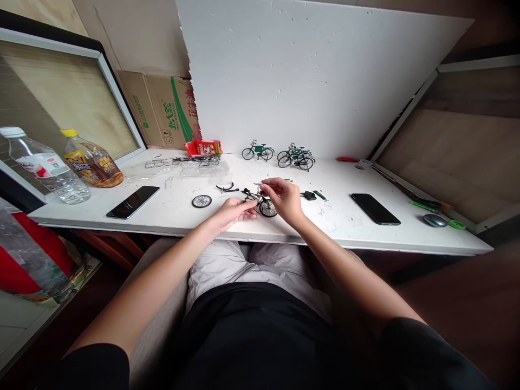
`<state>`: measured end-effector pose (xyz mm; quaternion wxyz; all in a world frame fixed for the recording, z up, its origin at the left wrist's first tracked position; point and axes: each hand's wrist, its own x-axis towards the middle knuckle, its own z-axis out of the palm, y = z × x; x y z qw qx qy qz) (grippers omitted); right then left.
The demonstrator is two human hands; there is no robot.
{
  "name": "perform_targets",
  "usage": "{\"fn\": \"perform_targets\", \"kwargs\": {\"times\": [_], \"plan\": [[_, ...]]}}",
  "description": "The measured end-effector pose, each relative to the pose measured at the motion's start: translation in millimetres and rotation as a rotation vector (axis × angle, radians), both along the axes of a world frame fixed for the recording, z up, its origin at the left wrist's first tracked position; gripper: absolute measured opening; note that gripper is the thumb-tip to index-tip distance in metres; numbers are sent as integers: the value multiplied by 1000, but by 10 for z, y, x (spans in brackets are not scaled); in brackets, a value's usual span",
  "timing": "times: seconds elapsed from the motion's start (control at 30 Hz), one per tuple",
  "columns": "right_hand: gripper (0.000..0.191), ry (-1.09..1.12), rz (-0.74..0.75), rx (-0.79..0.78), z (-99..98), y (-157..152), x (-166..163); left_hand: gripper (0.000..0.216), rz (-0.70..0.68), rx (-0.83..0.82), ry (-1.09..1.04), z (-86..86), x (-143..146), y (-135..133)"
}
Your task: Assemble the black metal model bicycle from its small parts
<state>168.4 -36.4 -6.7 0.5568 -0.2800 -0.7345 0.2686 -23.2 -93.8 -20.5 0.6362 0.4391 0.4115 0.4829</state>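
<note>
Over the front of the white table, my left hand (238, 213) is closed on a small black model bicycle (252, 195) with one wheel (268, 208) fitted on its right side. My right hand (284, 199) is pinched just above that wheel; whatever is between its fingertips is too small to make out. A loose spoked wheel (202, 201) lies flat left of my hands. Behind my left hand lie thin curved black parts (227, 188). Right of my right hand are a small black part (309, 195) and a dark green strip (320, 195).
Several finished model bicycles (296, 157) stand at the back. Phones lie at left (133, 202) and right (375, 209). Wire frames (182, 161) on plastic wrap and a red box (203, 148) are at back left. Two bottles (91, 160) stand left; a computer mouse (434, 220) sits right.
</note>
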Motion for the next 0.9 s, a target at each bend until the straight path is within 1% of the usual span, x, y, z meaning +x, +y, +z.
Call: {"fn": "perform_targets", "kwargs": {"times": [0.13,0.27,0.37,0.5,0.63,0.7,0.8,0.9], "plan": [[39,77,18,-72,-45,79,24,27,71,47,29,-57,64,1],[41,186,52,-130,-66,122,15,34,247,155,63,-128,141,22],[47,250,74,-191,-75,140,-3,35,347,262,152,-166,158,29],[48,291,121,-258,-85,160,-7,36,422,400,210,-214,141,66],[46,310,141,-265,-110,202,25,34,426,424,131,-270,131,139],[45,279,151,-262,-129,230,52,35,425,424,102,-290,125,167],[44,170,135,-234,-151,262,108,38,440,455,111,-304,107,186],[41,28,88,-133,-150,265,163,42,451,485,128,-310,78,193]]}}
